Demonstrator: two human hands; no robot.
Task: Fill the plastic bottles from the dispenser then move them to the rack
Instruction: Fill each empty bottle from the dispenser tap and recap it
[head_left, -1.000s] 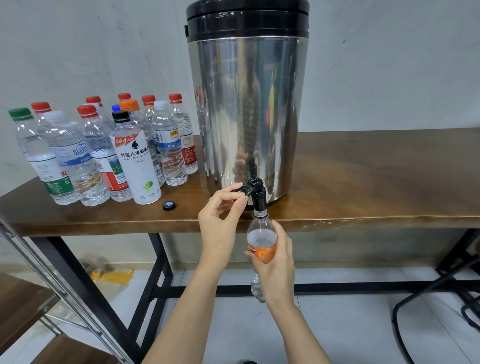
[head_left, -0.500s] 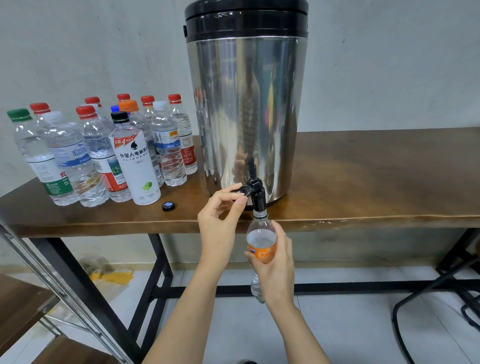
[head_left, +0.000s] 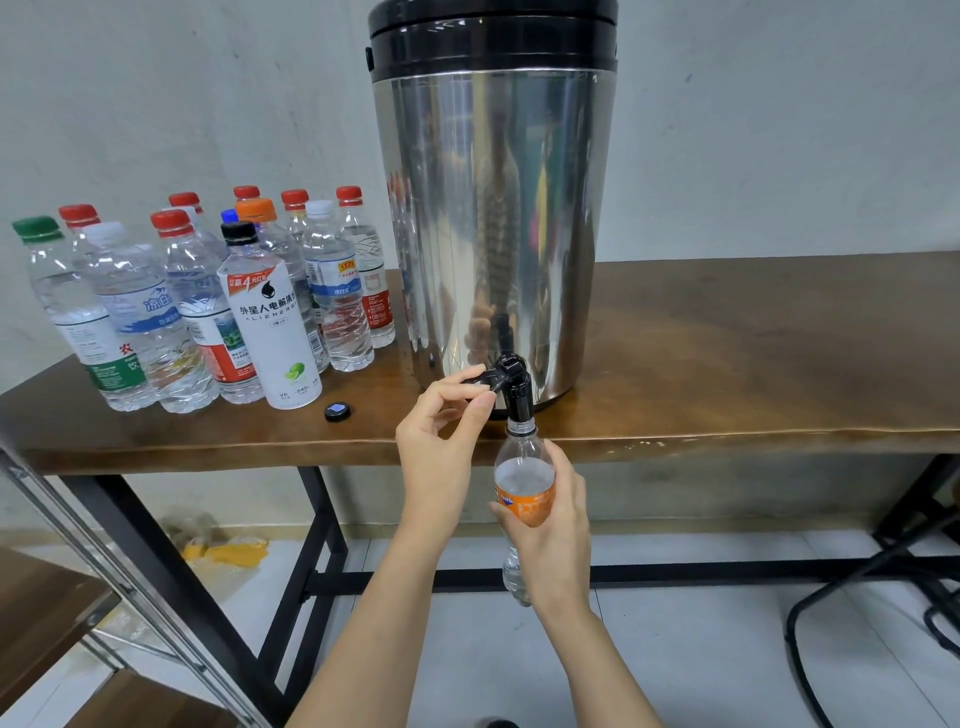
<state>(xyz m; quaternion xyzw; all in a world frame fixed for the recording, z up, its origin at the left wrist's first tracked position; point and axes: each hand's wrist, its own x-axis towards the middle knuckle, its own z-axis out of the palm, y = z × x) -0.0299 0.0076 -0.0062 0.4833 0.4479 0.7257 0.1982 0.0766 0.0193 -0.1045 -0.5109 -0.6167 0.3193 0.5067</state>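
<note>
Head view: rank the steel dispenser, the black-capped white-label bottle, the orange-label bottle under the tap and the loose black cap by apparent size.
1. steel dispenser
2. black-capped white-label bottle and orange-label bottle: alike in length; the latter is nearer and partly hidden by the right hand, so unranked.
3. loose black cap

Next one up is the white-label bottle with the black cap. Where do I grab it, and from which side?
Wrap the white-label bottle around its straight labelled middle, coming from the front right. It stands upright at the front of the group; other bottles crowd its left and back, while the side toward the dispenser is open.
</note>
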